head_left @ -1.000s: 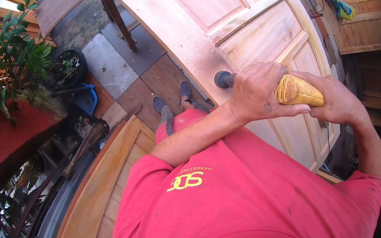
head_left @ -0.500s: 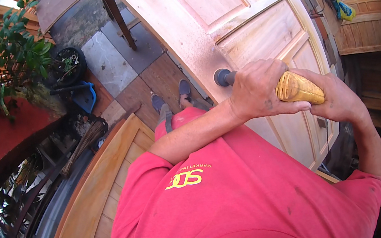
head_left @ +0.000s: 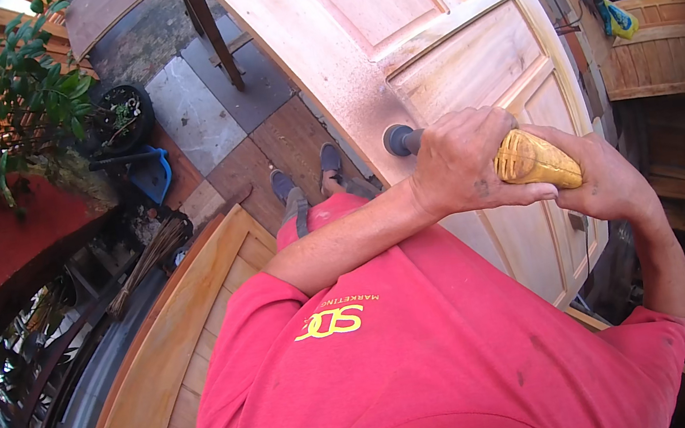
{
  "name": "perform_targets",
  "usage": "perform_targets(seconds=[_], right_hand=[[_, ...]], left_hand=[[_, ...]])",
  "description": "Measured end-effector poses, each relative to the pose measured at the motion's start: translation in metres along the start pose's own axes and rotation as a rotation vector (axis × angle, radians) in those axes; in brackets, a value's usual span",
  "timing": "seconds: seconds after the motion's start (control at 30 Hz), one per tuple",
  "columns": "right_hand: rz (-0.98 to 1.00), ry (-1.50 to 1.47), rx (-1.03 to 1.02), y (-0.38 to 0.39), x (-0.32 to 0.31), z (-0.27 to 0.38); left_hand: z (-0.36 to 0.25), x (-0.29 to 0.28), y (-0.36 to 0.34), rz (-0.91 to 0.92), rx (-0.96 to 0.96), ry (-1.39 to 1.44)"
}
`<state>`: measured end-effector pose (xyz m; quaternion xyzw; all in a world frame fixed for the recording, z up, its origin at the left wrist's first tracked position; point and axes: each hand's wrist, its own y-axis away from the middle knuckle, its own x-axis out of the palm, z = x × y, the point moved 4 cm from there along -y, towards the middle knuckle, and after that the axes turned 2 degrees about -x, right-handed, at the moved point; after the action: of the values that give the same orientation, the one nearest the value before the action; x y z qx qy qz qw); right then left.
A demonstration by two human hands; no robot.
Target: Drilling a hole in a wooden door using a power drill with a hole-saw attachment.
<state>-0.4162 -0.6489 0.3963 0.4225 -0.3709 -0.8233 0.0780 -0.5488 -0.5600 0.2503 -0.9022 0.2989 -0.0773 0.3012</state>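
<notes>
Door (head_left: 470, 59) beneath tool (head_left: 539, 162), plants (head_left: 119, 115) in black pot (head_left: 147, 119)

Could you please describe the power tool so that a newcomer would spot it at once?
Find the big, pale panelled door, upper middle, then the left hand and right hand over it. Gripped in them is the power tool, its dark round head pointing to picture left. Its yellow, slotted body stands out from the pale wood of the door.
</notes>
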Motion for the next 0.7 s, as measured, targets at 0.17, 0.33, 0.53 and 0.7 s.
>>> perform_targets(seconds=[0.17,0.33,0.53,0.7], right_hand=[[0.010,0.017,0.024,0.0001,-0.0003,-0.0008],[0.004,0.023,0.003,-0.0011,0.0000,-0.0007],[-0.003,0.028,0.004,-0.0007,0.0006,-0.0005],[-0.002,0.016,-0.009,-0.0009,0.0006,-0.0004]], left_hand=[[0.0005,0.0002,-0.0003,0.003,0.006,0.006],[0.0001,0.0015,0.0002,0.000,0.005,0.001],[0.0002,0.0032,0.0005,-0.029,-0.015,0.025],[0.0001,0.0036,0.0011,-0.027,-0.020,0.030]])
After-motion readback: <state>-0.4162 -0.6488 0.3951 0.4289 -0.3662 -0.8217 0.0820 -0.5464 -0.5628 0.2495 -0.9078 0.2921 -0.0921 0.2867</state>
